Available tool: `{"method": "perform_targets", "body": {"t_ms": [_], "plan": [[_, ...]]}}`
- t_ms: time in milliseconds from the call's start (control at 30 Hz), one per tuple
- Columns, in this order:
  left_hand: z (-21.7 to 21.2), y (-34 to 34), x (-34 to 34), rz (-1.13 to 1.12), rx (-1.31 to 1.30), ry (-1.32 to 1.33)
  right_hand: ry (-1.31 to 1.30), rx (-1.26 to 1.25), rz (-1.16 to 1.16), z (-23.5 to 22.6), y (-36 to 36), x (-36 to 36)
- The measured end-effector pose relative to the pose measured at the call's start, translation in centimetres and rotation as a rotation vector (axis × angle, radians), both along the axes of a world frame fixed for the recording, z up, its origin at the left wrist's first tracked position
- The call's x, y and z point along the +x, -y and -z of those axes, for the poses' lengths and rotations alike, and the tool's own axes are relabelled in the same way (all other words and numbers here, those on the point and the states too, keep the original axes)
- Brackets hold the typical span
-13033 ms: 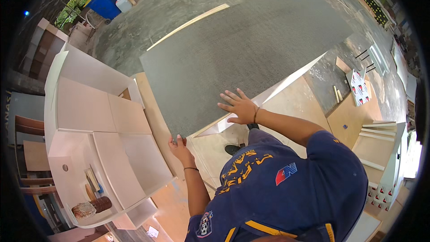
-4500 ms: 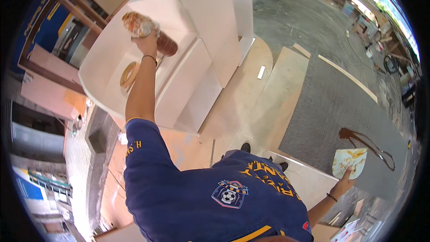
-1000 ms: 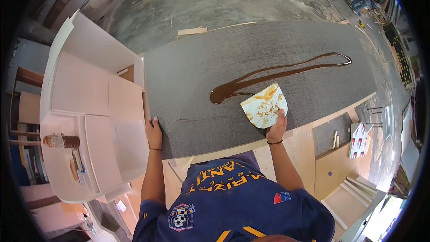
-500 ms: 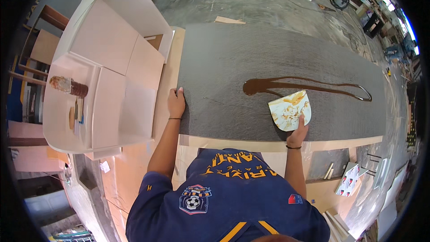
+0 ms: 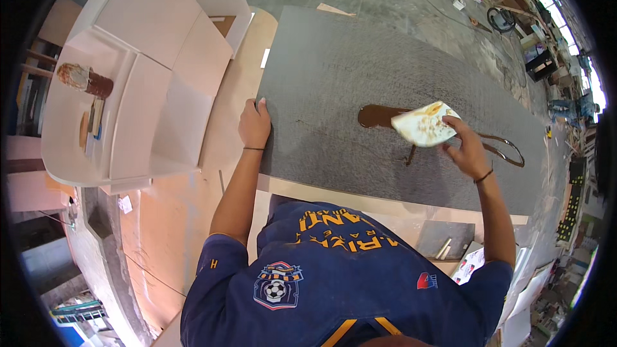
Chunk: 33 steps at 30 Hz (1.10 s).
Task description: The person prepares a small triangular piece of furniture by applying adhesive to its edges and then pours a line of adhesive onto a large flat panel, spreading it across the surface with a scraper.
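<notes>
A large grey board [image 5: 334, 83] lies flat in front of me with dark brown liquid glue [image 5: 373, 115] poured on it. My right hand [image 5: 469, 151] grips a white glue spreader [image 5: 424, 125], a flat sheet with one curved edge and brown smears. It is tilted over the glue and hides the middle of the streak; a thin loop of glue shows to its right. At the board's left edge, my left hand [image 5: 255, 124] is closed round the rim, thumb on top, its other fingers partly hidden.
Left of the board stands a pale cabinet [image 5: 138, 32], carrying a brown-stained container [image 5: 87, 80] and a few slim tools [image 5: 93, 125]. A wood offcut [image 5: 334, 9] lies on the floor past the far edge. Clutter lines the right side, including a coiled black hose [image 5: 501, 19].
My right hand has moved the spreader up from the near side onto the glue streak and tilted it. The left hand still holds the board's edge. The whole view has shifted and turned slightly.
</notes>
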<state>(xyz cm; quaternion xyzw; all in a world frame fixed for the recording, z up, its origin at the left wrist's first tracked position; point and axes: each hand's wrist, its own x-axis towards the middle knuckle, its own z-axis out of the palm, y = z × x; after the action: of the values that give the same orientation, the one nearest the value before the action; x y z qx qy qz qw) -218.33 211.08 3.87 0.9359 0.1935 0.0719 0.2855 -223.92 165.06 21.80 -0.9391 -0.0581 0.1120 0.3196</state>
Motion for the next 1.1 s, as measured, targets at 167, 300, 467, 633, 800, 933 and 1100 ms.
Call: {"method": "perform_targets", "body": {"t_ms": [167, 300, 467, 633, 800, 933, 1100], "plan": [[-0.2, 0.8, -0.5, -0.012, 0.118, 0.214, 0.201, -0.448, -0.552, 0.8, 1.6, 5.7], [-0.4, 0.9, -0.5, -0.002, 0.104, 0.162, -0.221, -0.489, -0.551, 3.1, 0.8, 9.4], [-1.1, 0.8, -0.4, -0.017, 0.059, 0.092, 0.065, -0.463, -0.923, 5.3, -2.5, 11.9], [-1.3, 0.6, -0.3, 0.001, 0.034, 0.081, 0.259, -0.439, -1.109, 5.9, -7.0, 15.3], [-1.3, 0.4, -0.1, 0.021, 0.047, 0.037, 0.35, -0.312, -1.277, 7.3, -16.1, 21.3], [-1.3, 0.3, 0.0, 0.016, -0.03, 0.012, 0.447, -0.255, -1.291, 8.5, -23.8, 26.0], [-1.6, 0.0, -0.1, 0.027, -0.08, 0.052, 0.665, -0.088, -1.255, 10.1, -33.7, 30.7]]}}
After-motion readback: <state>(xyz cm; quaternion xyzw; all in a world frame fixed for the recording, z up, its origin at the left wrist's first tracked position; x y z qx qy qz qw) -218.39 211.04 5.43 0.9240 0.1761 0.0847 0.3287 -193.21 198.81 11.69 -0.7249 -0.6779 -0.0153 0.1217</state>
